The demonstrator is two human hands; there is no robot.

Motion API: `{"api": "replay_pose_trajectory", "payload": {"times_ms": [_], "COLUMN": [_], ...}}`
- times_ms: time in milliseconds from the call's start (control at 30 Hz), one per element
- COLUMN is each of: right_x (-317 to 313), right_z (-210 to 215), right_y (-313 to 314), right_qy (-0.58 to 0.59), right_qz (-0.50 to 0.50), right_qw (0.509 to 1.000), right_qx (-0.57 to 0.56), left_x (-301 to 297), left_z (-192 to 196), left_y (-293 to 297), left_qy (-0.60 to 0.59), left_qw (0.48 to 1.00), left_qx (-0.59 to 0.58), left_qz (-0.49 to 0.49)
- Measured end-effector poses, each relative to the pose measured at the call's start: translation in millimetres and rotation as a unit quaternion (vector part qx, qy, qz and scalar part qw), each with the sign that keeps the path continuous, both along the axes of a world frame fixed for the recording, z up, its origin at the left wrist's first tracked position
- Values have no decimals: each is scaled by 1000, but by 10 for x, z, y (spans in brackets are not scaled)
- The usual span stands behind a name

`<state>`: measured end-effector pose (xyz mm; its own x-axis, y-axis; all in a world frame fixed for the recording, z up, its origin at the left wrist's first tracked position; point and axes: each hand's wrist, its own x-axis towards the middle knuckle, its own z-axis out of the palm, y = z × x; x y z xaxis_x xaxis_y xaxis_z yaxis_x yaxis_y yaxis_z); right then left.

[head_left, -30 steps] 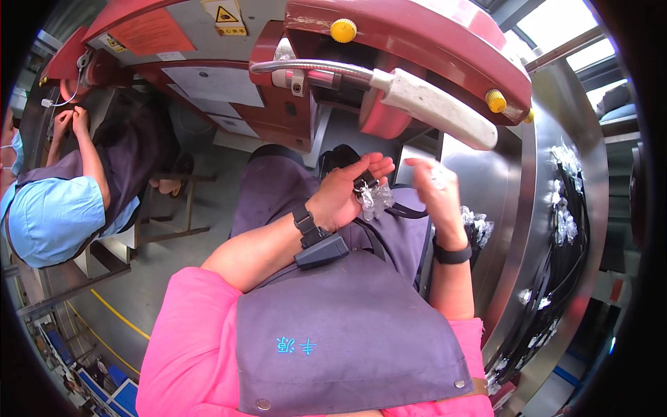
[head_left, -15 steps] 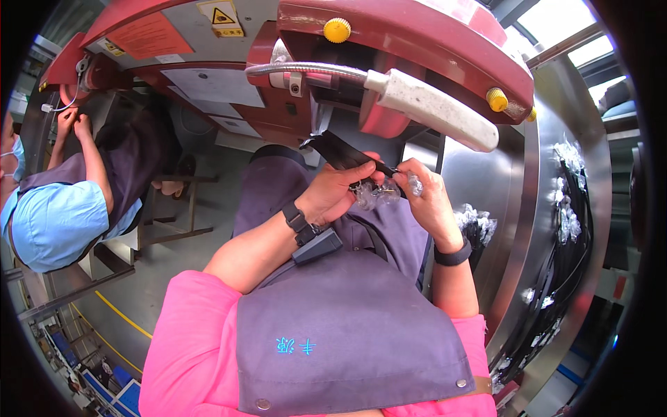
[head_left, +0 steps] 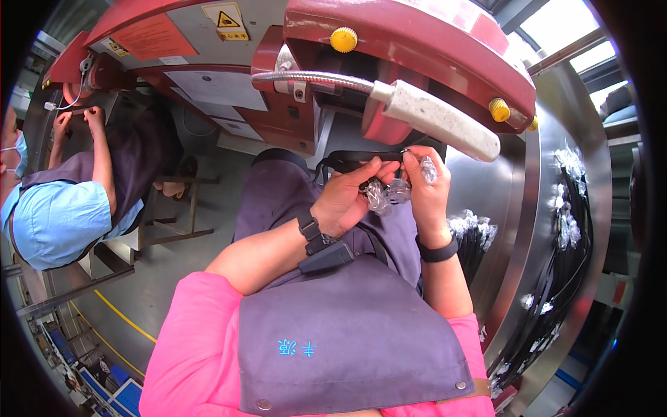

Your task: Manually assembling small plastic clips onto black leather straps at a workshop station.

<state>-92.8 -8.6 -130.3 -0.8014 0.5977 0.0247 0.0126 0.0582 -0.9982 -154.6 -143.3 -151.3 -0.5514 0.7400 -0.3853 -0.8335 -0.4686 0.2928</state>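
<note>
A black strap point(head_left: 379, 156) stretches between my two hands above my lap. My left hand point(head_left: 345, 199) is closed on it, thumb on top, with clear plastic-wrapped pieces point(head_left: 379, 198) hanging beside the fingers. The fingertips of my right hand point(head_left: 428, 184) pinch the strap's right end, and another small clear-wrapped piece point(head_left: 429, 169) sticks out by them. What the wrapping encloses is too small to tell. The strap's loose left part droops over my knee.
A red machine point(head_left: 410, 48) with yellow knobs and a pale-handled lamp point(head_left: 438, 118) overhangs my hands. At right, metal trays hold black straps with clear-wrapped ends point(head_left: 475, 233). A co-worker in a blue shirt point(head_left: 62, 222) sits at left, beside a metal stool frame point(head_left: 177, 229).
My right hand has lifted slightly and the strap runs straighter between my hands. Its left part has swung down. The co-worker's hands have shifted apart a little.
</note>
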Motion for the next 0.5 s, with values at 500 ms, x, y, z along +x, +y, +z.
{"api": "replay_pose_trajectory", "payload": {"times_ms": [500], "right_x": [-126], "right_z": [10], "right_y": [144], "right_qy": [-52], "right_qz": [30], "right_qw": [997], "right_qx": [-44], "left_x": [-4], "left_z": [-35], "left_y": [53], "left_qy": [-10], "left_qw": [1000], "left_qx": [3], "left_qz": [9]}}
